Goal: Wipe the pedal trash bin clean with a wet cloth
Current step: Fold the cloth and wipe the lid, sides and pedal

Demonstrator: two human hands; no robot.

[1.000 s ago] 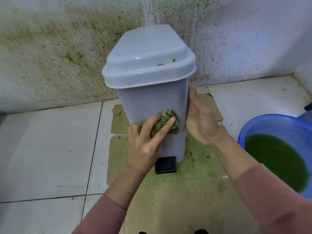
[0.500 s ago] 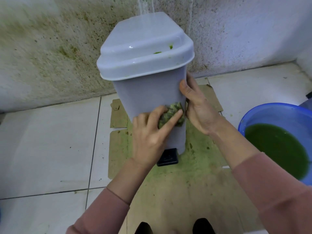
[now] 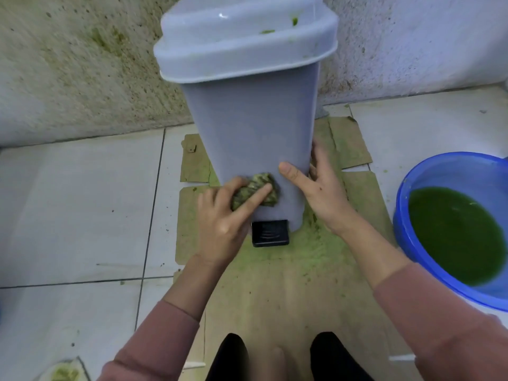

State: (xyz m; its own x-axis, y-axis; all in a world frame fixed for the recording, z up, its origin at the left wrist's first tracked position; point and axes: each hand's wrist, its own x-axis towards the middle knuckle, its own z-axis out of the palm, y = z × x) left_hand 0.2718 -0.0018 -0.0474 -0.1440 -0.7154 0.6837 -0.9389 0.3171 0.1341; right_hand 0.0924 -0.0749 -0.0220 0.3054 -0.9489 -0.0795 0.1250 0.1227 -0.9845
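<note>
1. Head view: my left hand (image 3: pixel 224 218) is clamped on the cloth (image 3: pixel 255 191), pressing it against the lower front of the bin (image 3: pixel 253 127), index finger laid across the wad.
2. My right hand (image 3: pixel 320 185) holds nothing, fingers spread flat on the bin's lower right corner, thumb on the front face just beside the cloth.
3. Cloth is balled up, stained green, sitting just above the black pedal (image 3: pixel 270 233).
4. Bin stands upright on green-stained cardboard (image 3: pixel 288 284) against the speckled wall (image 3: pixel 82 64); lid (image 3: pixel 242 37) closed, green specks on top.
5. Blue basin (image 3: pixel 428 171) of green water on the tile floor (image 3: pixel 68 215), to my right, apart from the bin.
</note>
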